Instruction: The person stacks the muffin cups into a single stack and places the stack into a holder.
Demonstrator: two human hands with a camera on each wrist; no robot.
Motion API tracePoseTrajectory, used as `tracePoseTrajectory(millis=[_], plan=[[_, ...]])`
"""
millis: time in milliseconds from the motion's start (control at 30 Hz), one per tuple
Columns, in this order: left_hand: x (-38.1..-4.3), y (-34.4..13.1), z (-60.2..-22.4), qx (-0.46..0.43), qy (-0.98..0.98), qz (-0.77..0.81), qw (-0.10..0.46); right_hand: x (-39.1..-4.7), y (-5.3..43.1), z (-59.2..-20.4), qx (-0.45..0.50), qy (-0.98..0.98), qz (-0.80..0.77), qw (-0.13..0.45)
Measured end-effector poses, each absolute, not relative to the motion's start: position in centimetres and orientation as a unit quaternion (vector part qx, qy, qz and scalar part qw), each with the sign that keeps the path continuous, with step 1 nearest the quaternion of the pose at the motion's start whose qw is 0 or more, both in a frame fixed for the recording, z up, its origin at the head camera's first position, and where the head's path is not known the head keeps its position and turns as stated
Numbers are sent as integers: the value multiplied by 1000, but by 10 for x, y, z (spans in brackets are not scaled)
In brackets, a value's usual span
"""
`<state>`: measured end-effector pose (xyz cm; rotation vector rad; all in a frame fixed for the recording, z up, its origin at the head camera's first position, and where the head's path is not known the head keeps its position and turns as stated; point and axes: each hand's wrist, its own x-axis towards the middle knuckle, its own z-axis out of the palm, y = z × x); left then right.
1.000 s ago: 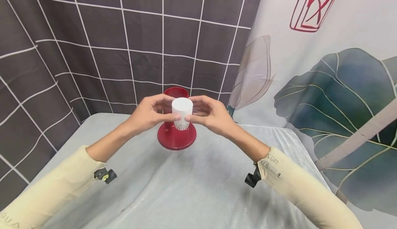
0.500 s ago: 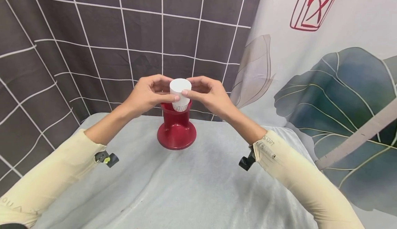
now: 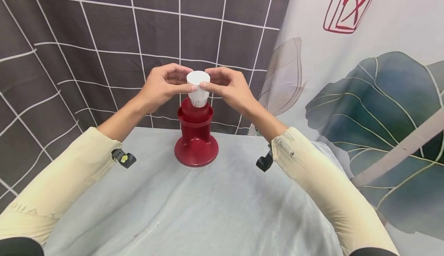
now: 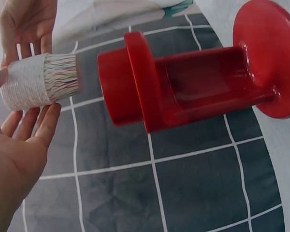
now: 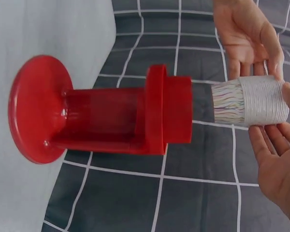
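Observation:
Between both hands I hold a stack of white paper cups (image 3: 199, 95) upright, mouth up, with a streaky colored pattern around its lower end. The nested rims show as ridges in the left wrist view, where the stack (image 4: 26, 82) sits just off the red stand's top opening. My left hand (image 3: 163, 85) grips its left side, thumb in front and fingers behind. From the right, my right hand (image 3: 231, 86) does likewise. Directly beneath stands the red stand (image 3: 196, 154), with a round base, a cutaway column and a wide collar under its short top tube (image 5: 178, 110).
A pale grey cloth covers the table (image 3: 208, 209). A dark grid-patterned curtain (image 3: 104, 28) hangs close behind the stand, and a white leaf-printed cloth (image 3: 312, 94) hangs at the right.
Both hands have lifted the cup stack from in front of the red stand to above its top. The stand's column and top tube have come into view; the stand itself stays put.

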<state>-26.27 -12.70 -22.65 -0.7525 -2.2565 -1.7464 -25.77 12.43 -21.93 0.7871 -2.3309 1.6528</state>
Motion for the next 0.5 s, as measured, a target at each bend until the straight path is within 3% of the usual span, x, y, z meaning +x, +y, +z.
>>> tracePoseTrajectory(millis=[500], plan=[[-284,-134,-237,-209,-820,-528,67,-286,109,-238,253,-813,518,79]])
